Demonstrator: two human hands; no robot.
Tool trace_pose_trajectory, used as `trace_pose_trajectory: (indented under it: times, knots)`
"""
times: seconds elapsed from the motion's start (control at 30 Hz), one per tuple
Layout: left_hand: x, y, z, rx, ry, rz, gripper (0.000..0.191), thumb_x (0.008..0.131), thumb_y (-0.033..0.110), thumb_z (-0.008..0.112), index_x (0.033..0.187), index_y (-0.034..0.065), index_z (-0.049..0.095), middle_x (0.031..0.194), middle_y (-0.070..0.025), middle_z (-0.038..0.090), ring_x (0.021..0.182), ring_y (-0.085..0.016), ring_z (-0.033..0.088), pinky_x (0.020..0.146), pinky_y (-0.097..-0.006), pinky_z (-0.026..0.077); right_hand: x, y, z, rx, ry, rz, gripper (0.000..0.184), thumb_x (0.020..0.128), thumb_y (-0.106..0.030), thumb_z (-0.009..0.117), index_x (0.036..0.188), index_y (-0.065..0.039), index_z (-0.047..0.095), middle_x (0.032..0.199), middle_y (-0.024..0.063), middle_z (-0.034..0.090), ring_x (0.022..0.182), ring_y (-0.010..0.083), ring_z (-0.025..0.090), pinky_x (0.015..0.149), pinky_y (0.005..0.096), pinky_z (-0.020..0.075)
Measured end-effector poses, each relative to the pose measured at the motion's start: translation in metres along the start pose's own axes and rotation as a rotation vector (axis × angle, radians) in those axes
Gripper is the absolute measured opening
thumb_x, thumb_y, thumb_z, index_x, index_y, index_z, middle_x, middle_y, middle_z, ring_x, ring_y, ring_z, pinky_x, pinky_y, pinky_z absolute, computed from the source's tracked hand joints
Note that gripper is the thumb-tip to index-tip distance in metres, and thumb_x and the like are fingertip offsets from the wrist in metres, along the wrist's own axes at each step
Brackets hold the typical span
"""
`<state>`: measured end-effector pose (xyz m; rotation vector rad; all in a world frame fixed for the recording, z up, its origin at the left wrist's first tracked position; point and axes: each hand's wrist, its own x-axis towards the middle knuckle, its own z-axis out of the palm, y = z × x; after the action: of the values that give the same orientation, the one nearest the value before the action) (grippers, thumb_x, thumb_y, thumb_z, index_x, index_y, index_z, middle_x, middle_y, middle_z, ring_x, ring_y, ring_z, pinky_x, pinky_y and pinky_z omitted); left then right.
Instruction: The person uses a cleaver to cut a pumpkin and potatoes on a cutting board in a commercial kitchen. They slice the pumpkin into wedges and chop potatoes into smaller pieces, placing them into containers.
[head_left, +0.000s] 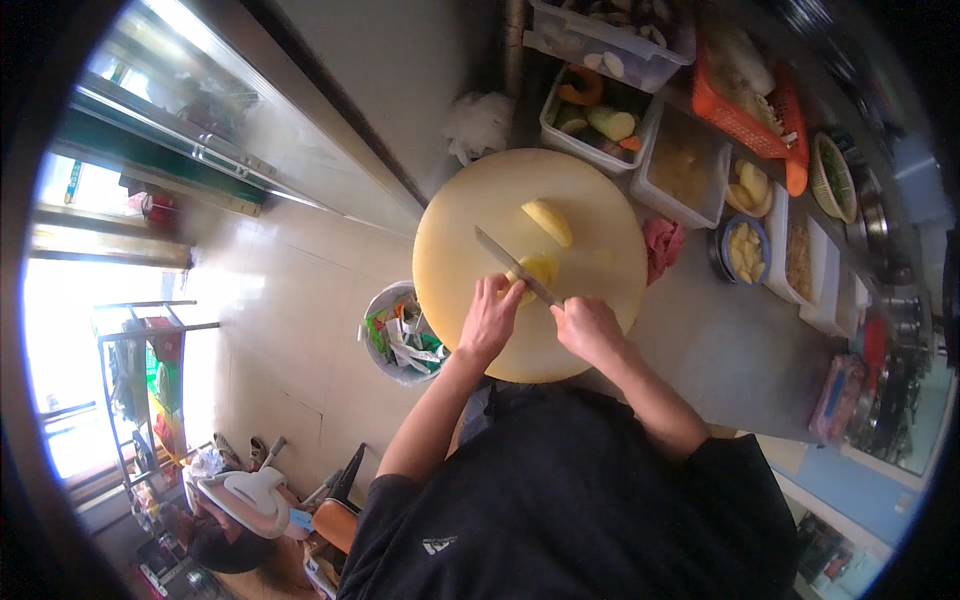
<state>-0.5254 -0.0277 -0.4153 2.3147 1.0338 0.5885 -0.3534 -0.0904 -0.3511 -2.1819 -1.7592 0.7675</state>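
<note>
A kitchen knife (499, 250) is held by its handle in my right hand (590, 324), its blade slanting up to the left over a round cutting board (457, 225). Under and beside the blade lies a pale yellow piece of food (541, 268), possibly potato. The fingertips of my left hand (489, 311) press on that piece close to the blade. A larger yellow wedge (549, 222) rests farther up the board, apart from both hands. How far the blade has cut into the piece cannot be told.
A waste bin (367, 337) stands below the board's left edge. At the right are a pink cloth (663, 247), a blue-rimmed bowl of yellow chunks (726, 259), a plastic tub of vegetables (551, 135), an orange basket (712, 109) and other tubs. A person (232, 551) is at the lower left.
</note>
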Motion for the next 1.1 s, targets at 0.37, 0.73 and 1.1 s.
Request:
trace_pose_trajectory:
  times: [0.37,0.73,1.1]
  knots:
    - [-0.003,-0.005,0.002,-0.007,0.011,0.014,0.036,0.081,-0.002,0.056,0.115,0.0092,0.057,0.11,-0.0178,0.048,0.103,-0.038,0.049,0.089,-0.0434,0.047,0.0,0.003,0.01,0.022,0.061,-0.041,0.033,0.088,-0.022,0.063,0.067,0.004,0.064,0.064,0.0269,0.061,0.061,0.0446,0.063,0.06,0.0501,0.0523]
    - [-0.008,-0.007,0.003,-0.021,0.017,0.005,0.037,0.081,-0.003,0.055,0.115,0.0104,0.059,0.109,-0.0179,0.048,0.104,-0.037,0.049,0.088,-0.0423,0.049,-0.011,-0.003,0.002,-0.065,0.038,-0.034,0.031,0.089,-0.021,0.06,0.069,0.001,0.068,0.067,0.025,0.064,0.065,0.0418,0.066,0.063,0.0488,0.0537]
    - [-0.013,-0.011,0.006,-0.024,0.029,0.008,0.043,0.08,-0.002,0.057,0.121,0.011,0.056,0.112,-0.0175,0.049,0.104,-0.037,0.05,0.088,-0.0416,0.05,-0.012,-0.003,0.001,0.023,0.067,-0.063,0.032,0.087,-0.021,0.064,0.066,0.002,0.063,0.063,0.0262,0.061,0.062,0.0441,0.062,0.06,0.0494,0.0512]
